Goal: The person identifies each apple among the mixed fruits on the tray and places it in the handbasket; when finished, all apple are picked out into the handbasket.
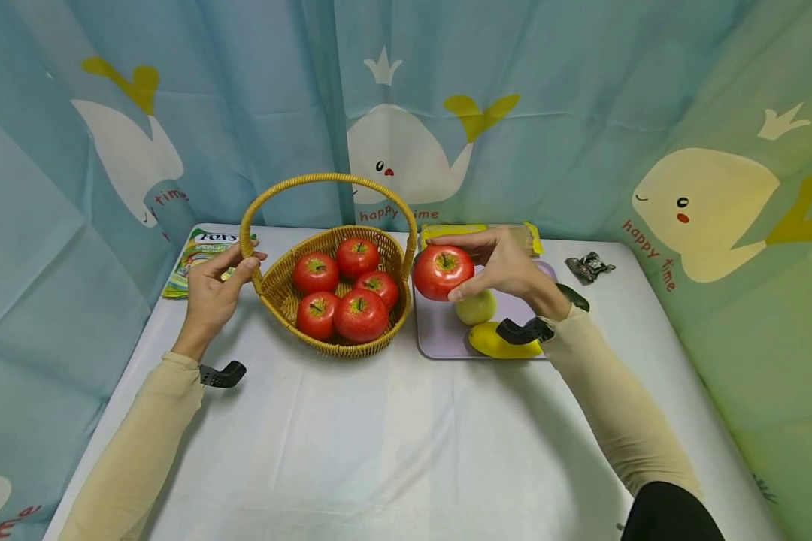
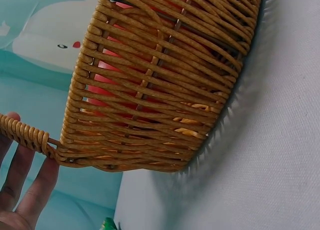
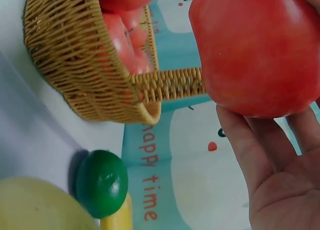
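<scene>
A yellow wicker basket (image 1: 348, 350) with a tall arched handle holds several red apples (image 1: 360, 315). My left hand (image 1: 211, 297) grips the left foot of the handle, thumb in front; in the left wrist view its fingers (image 2: 37, 195) lie against the wound wicker beside the rim. With thumb and fingers, my right hand (image 1: 507, 267) holds another red apple (image 1: 441, 275) in the air, just right of the basket. The right wrist view shows that apple (image 3: 260, 55) large, overlapping the handle's other foot. Its stem end faces up in the head view.
Below my right hand lies a lilac tray (image 1: 438, 342) with a yellow-green round fruit (image 1: 477, 308), a yellow mango-like fruit (image 1: 494, 342) and a green fruit (image 3: 102, 182). Behind it is a yellow packet (image 1: 449, 231). A green Fox's bag (image 1: 196, 259) and dark wrapper (image 1: 587, 267) flank these.
</scene>
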Demonstrator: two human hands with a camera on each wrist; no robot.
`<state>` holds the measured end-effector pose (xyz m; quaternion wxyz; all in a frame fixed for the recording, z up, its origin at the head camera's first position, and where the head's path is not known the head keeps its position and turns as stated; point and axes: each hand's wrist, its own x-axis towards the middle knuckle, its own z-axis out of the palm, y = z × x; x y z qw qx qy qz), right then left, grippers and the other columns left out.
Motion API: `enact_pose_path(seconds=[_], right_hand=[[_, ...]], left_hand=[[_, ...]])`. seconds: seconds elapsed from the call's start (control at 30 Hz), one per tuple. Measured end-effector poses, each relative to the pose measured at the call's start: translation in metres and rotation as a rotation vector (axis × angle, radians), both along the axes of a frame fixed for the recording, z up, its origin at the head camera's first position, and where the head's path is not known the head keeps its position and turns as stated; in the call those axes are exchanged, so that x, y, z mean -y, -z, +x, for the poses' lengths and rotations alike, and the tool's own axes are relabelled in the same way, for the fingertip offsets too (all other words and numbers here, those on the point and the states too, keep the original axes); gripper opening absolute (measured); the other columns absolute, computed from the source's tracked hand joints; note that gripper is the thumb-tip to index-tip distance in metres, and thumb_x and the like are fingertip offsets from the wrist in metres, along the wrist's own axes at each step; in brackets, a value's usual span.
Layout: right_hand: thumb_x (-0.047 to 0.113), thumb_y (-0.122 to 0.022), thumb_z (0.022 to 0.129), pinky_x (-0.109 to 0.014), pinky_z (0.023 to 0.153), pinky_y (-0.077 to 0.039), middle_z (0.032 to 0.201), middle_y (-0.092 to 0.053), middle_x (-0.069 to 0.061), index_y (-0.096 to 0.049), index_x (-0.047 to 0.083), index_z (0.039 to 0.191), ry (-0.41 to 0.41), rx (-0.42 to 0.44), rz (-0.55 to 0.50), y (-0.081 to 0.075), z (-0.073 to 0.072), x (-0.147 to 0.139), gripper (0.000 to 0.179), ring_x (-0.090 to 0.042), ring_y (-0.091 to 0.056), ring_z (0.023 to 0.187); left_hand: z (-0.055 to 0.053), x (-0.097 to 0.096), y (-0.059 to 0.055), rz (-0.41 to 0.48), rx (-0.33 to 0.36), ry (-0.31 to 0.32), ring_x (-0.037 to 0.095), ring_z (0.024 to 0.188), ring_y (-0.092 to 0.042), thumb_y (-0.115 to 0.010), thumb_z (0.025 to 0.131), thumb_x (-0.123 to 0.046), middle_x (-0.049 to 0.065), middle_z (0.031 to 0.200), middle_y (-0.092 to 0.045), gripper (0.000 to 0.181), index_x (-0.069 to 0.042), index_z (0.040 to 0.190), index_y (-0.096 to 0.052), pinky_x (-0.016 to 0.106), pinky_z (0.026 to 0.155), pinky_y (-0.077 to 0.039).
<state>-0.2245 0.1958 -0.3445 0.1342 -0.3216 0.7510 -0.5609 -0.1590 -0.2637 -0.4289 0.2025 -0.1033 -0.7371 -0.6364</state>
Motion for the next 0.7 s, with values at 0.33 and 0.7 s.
enact_pose_path(seconds=[0.33,0.7], right_hand=[[-0.008,-0.097,0.065,-0.038,0.097,-0.065,0.135,-0.075,-0.003,-0.071,0.005,0.138,-0.012,-0.003,-0.042,-0.005,0.008,0.016,0.079,-0.023,-0.074,0.117],[-0.007,-0.097,0.065,-0.042,0.098,-0.065,0.137,-0.073,-0.007,-0.070,0.005,0.139,-0.037,0.017,-0.087,-0.011,0.017,0.040,0.080,-0.026,-0.074,0.118]], left_hand=[[0.000,0.000,0.000,0.013,0.001,0.007,0.007,0.103,-0.072,-0.066,0.105,-0.007,-0.010,0.107,-0.080,0.033,0.000,0.137,-0.070,0.018,0.086,-0.063],[0.001,-0.001,0.000,0.015,0.005,0.008,0.006,0.103,-0.072,-0.067,0.105,-0.007,-0.011,0.107,-0.079,0.033,-0.001,0.137,-0.070,0.018,0.086,-0.063]])
